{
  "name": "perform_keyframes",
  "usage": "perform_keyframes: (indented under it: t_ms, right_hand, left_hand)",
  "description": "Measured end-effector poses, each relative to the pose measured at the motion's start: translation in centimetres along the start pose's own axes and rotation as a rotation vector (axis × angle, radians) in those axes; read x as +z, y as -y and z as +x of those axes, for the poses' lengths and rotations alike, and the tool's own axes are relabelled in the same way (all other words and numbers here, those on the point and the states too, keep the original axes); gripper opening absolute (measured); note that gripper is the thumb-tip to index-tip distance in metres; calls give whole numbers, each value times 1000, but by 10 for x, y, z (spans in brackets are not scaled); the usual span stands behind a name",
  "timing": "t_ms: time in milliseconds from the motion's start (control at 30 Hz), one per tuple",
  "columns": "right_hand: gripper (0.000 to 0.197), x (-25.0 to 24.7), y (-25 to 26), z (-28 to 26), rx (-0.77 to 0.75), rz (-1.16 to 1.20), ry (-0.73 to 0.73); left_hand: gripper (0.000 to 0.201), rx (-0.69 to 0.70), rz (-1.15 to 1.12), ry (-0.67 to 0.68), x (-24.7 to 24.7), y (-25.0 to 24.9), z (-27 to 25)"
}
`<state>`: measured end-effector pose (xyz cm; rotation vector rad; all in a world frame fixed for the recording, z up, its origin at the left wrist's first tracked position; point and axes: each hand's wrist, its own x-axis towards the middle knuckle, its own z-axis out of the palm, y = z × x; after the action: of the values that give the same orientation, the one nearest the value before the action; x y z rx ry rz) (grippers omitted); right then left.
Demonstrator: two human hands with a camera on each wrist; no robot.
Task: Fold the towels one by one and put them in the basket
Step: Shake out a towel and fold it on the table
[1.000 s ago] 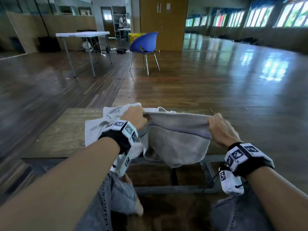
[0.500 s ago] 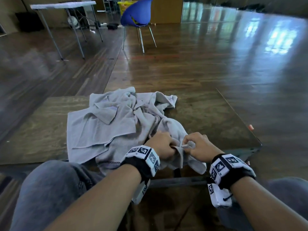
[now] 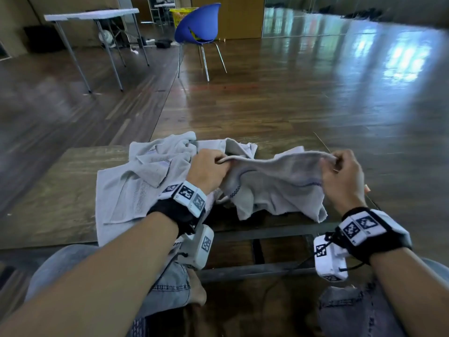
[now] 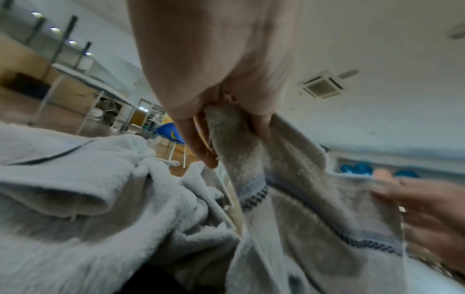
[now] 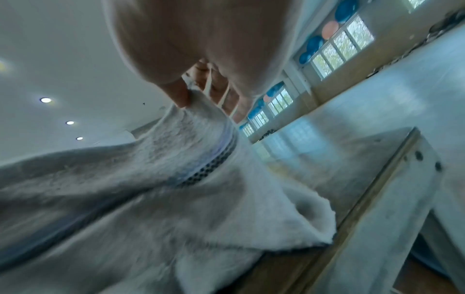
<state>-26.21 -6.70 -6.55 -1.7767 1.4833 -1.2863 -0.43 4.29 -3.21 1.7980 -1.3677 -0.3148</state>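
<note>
Pinching opposite top corners, left hand [image 3: 209, 170] and right hand [image 3: 343, 176] stretch the towel [image 3: 277, 183] between them.

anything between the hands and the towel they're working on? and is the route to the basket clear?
Nothing between them: the left hand and right hand already pinch the top edge of the grey towel, held above the wooden table. The only basket visible is a yellow one far off behind the blue chair.
</note>
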Motion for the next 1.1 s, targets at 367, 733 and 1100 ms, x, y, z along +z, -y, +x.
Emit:
perform_keyframes:
  t_ms: [367, 733, 1100]
  right_hand:
    - [13, -33, -24, 25, 96, -128, 183]
    - [14, -22, -43, 18, -27, -347, 602]
    - [22, 34, -48, 8, -236, -627, 816]
  left_hand:
    - [37, -127, -133, 163, 7, 13, 5]
    - [38, 22, 149, 568, 58, 5, 6]
    - [32, 27, 339, 641, 112, -1, 23]
